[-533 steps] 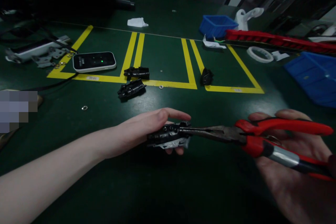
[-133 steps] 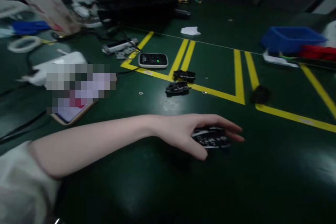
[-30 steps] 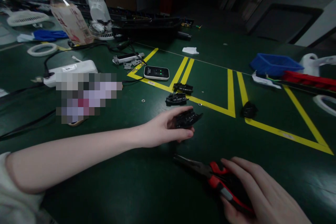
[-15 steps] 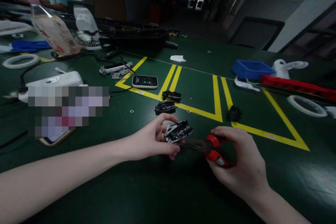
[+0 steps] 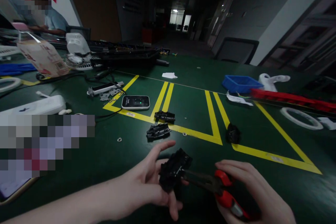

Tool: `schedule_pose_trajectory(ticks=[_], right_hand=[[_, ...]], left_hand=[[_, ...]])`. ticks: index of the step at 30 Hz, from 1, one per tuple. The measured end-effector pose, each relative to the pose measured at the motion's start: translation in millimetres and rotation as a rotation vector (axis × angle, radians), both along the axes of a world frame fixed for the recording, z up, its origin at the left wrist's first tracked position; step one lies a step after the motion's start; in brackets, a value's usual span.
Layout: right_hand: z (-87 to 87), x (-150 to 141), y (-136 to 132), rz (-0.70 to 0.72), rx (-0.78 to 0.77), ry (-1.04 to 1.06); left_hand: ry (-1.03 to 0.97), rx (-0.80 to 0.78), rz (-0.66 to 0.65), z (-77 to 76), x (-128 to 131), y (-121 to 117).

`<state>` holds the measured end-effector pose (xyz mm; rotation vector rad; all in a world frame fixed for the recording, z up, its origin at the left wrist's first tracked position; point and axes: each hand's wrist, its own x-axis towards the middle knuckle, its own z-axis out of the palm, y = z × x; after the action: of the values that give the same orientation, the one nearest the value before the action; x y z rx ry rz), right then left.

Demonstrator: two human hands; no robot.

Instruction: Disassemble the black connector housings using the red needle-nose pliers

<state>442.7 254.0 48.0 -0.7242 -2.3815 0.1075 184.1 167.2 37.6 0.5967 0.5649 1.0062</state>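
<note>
Fingers of my left hand (image 5: 149, 182) lie around a small black plastic housing (image 5: 176, 169), with the index finger lifted off it. My right hand (image 5: 258, 196) grips red-handled long-nose pliers (image 5: 223, 185), whose jaw tips touch the housing's right side. Whether the jaws pinch a part of it I cannot tell. Just beyond my left hand lie a black plastic shell (image 5: 158, 132) and a second black shell (image 5: 165, 116). Another dark part (image 5: 233, 133) rests on the yellow tape to the right. Small metal rings (image 5: 119, 140) lie on the green table.
A white-edged black device (image 5: 135, 102) sits behind the shells. At the left are a phone, a power strip (image 5: 34, 106), cables and a bottle (image 5: 42, 54). To the right stand a blue tray (image 5: 241, 84), a red strip (image 5: 291, 99) and a white ring (image 5: 301, 119). A person sits far left.
The view has tilted up, so the table items sit lower. The black housing has been turned, its silvery inner side now out of sight. My left index finger has straightened away from it.
</note>
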Motion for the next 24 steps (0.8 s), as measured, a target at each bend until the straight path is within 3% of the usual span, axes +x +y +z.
schedule_pose_trajectory(ticks=[5,16,24], right_hand=[[2.0,3.3,2.1,-0.019,0.024,0.030],[3.0,0.2,0.4,-0.014,-0.012,0.043],[10.0,-2.4,-1.6,-0.004,-0.002,0.028]], left_hand=[[-0.022,-0.037,-0.093,6.2,-2.9,-2.8],[-0.058,0.035,-0.140,4.2,-2.2,-5.5],[0.203,0.024,-0.134,14.9,-2.7,-7.9]])
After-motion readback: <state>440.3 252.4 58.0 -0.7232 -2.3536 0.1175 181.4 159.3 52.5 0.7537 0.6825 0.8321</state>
